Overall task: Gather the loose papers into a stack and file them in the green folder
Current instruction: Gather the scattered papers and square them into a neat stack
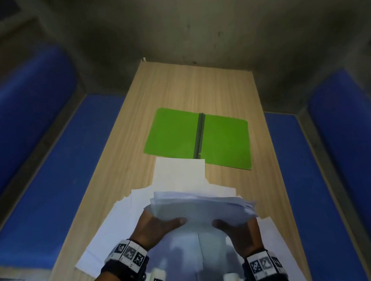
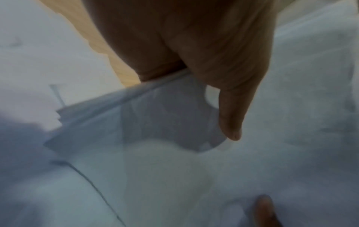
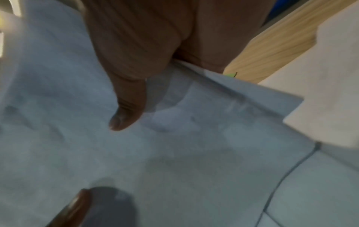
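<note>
Above the table [image 1: 232,97], both hands, left [image 1: 162,226] and right [image 1: 239,230], clamp a partial stack [image 1: 203,207]; loose sheets [image 1: 180,173] remain, folder [image 1: 173,132] open and unfilled.

A long light-wood bench [image 1: 177,92] runs away from the person, with padded blue seats [image 1: 50,160] along its left and right sides. The open green folder [image 1: 173,136] lies flat on the bench past its middle. A single white sheet [image 1: 178,173] lies just before the folder, overlapping its near edge. Nearer still, loose white papers [image 1: 120,224] spread across the bench. Above them sits a gathered stack of white papers [image 1: 202,207], held between the left hand [image 1: 157,228] at its left edge and the right hand [image 1: 239,231] at its right edge, thumbs on top.
</note>
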Action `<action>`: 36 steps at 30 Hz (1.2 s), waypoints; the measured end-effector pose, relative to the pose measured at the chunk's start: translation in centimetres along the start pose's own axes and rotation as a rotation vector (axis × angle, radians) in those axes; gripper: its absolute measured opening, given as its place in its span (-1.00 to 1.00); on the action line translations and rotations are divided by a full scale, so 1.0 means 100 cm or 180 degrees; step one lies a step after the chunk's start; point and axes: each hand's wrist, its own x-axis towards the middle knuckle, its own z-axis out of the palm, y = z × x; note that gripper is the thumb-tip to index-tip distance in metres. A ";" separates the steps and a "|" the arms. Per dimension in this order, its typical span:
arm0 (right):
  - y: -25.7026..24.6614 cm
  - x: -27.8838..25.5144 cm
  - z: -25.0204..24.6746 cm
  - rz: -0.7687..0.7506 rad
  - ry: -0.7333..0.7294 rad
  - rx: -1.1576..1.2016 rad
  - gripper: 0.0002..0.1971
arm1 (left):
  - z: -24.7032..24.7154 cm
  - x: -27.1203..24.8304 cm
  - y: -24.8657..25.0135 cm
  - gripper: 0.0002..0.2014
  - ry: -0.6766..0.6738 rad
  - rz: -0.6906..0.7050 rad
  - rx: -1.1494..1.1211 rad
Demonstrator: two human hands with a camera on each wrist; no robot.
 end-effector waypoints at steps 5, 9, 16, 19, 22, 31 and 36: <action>0.008 0.009 -0.004 0.0019 -0.0138 -0.0002 -0.32 | 0.002 -0.002 0.008 -0.62 -0.0149 0.0140 -0.0051; -0.010 0.005 0.008 0.0158 -0.0213 0.0113 -0.49 | 0.011 -0.002 0.017 -0.64 0.0101 0.0160 -0.0214; 0.009 -0.003 0.008 0.0181 -0.0117 0.0042 -0.52 | 0.012 0.000 -0.005 -0.62 -0.0041 0.0046 -0.0232; 0.013 0.000 0.009 0.0124 -0.0231 0.0181 -0.33 | 0.013 0.003 -0.017 -0.63 0.0073 -0.0023 -0.0208; -0.011 0.006 0.004 -0.0161 0.0097 0.0703 -0.08 | 0.010 0.007 -0.022 -0.65 0.0266 -0.0088 -0.0180; -0.057 0.002 0.019 -0.0523 0.1156 0.0821 -0.54 | 0.009 0.005 -0.032 -0.64 0.0061 -0.0110 -0.0240; -0.044 -0.003 0.019 -0.0584 0.1027 0.0984 -0.64 | 0.007 0.002 -0.036 -0.60 -0.0081 -0.0044 -0.0308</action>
